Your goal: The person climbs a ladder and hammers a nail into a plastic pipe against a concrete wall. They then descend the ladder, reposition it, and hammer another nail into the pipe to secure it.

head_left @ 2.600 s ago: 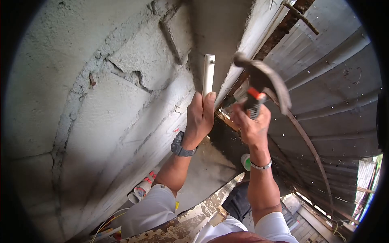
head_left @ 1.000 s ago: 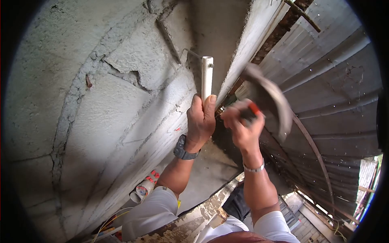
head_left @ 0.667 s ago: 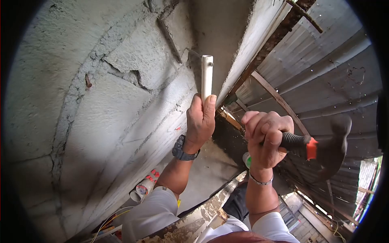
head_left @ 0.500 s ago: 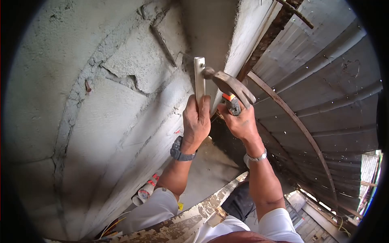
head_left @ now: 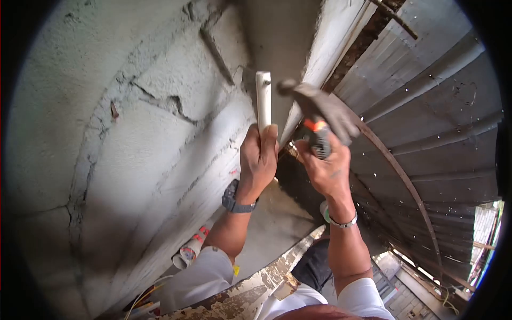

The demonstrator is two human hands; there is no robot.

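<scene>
My left hand (head_left: 258, 157) is closed around the lower part of a narrow white strip (head_left: 263, 104), possibly plastic, which stands upright in front of the wall corner. Close to its top, a small dark nail (head_left: 267, 83) sticks out on the right side. Wrapped round the black and orange handle of a claw hammer (head_left: 314, 98) is my right hand (head_left: 328, 165). The hammer head is smeared by motion, its striking face pointing left towards the nail but apart from it. Whatever lies behind the strip is hidden.
A cracked grey plaster wall (head_left: 138, 176) with a rusty nail (head_left: 114, 110) rises on the left. Corrugated metal sheets (head_left: 426, 133) with a curved strip stand right. Below are a peeling painted board (head_left: 256, 282), white pipes (head_left: 186, 253) and loose wires (head_left: 141, 298).
The hammer has swung back from the nail, moving right with my right hand. My left hand and the white strip stay almost in place.
</scene>
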